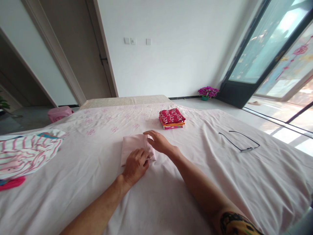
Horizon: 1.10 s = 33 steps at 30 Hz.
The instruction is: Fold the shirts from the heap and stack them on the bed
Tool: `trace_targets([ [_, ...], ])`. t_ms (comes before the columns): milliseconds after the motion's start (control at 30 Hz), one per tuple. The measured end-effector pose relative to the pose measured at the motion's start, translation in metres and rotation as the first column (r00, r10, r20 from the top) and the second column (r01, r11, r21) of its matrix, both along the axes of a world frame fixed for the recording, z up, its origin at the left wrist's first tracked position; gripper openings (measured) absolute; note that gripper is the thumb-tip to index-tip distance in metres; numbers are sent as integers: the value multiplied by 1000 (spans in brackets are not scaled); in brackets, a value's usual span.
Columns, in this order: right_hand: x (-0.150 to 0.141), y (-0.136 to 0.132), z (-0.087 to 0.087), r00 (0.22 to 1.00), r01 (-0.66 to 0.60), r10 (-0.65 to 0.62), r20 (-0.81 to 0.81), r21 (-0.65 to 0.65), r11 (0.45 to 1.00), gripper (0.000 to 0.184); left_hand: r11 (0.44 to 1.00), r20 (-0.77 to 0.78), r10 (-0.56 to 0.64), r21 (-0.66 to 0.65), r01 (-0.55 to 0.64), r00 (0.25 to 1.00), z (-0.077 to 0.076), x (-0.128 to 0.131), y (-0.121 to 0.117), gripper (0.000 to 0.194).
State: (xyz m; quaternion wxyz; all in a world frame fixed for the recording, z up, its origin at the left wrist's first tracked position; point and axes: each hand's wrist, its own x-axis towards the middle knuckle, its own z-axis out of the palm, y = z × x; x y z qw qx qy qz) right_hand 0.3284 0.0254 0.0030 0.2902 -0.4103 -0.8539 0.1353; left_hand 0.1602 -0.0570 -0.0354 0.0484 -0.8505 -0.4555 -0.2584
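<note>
A pale pink cloth (pixel 132 145), folded into a small rectangle, lies on the light pink sheet in front of me. My left hand (pixel 137 164) rests over its lower right part, with curled fingers gripping the folded edge. At the cloth's upper right side is my right hand (pixel 158 142), its fingers stretched out and the thumb apart, touching the edge. Part of the cloth's right edge is hidden under my fingers. Just beyond my right hand sits a neat stack of folded cloths (pixel 171 118), red with white lettering on top and orange below.
Eyeglasses (pixel 241 143) lie on the sheet (pixel 190 195) at the right. At the left edge is a loose heap of striped clothing (pixel 26 153). A pink stool (pixel 60 113) stands behind it on the floor. Purple flowers (pixel 207 92) stand by the wall near a glass door.
</note>
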Motion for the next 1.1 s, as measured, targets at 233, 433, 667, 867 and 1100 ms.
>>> trace_targets([
  [233,-10,7,-48,958,19,-16,288,-9,1000,50,993,0,-99,-72,99,995,1,-10,-5,6],
  [433,-5,9,-52,947,37,-42,318,20,999,50,997,-58,-55,-58,52,997,-3,-10,-6,34],
  [667,7,11,-53,979,11,-7,205,-21,1000,49,998,-259,0,56,15,966,1,-8,-3,31],
  [867,15,10,-46,987,-157,156,34,39,987,53,998,-193,-23,59,35,981,-3,-16,8,33],
  [1100,13,-1,-7,971,-236,218,-97,-253,938,61,974,299,186,-183,-135,936,41,-37,23,40],
])
